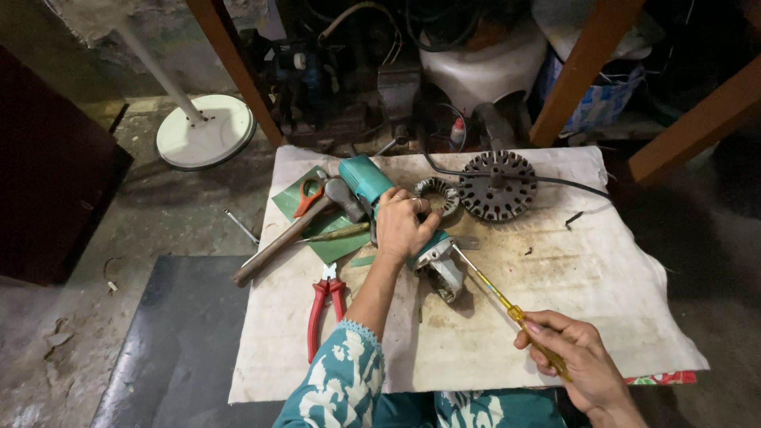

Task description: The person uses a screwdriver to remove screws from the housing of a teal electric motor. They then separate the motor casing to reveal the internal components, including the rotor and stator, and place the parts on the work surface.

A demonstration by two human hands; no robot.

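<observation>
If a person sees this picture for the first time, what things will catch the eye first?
At the centre of the stained white cloth, the left hand grips a teal angle grinder, while the right hand points a yellow-handled screwdriver at its metal head. Behind them lies a round dark slotted motor core; red-handled pliers lie to the left.

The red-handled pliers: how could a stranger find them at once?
Start at the white cloth covering the low table. Near its left edge, just left of the patterned sleeve, lie the pliers. Unlike the scissors farther up, they have two long red handles.
</observation>
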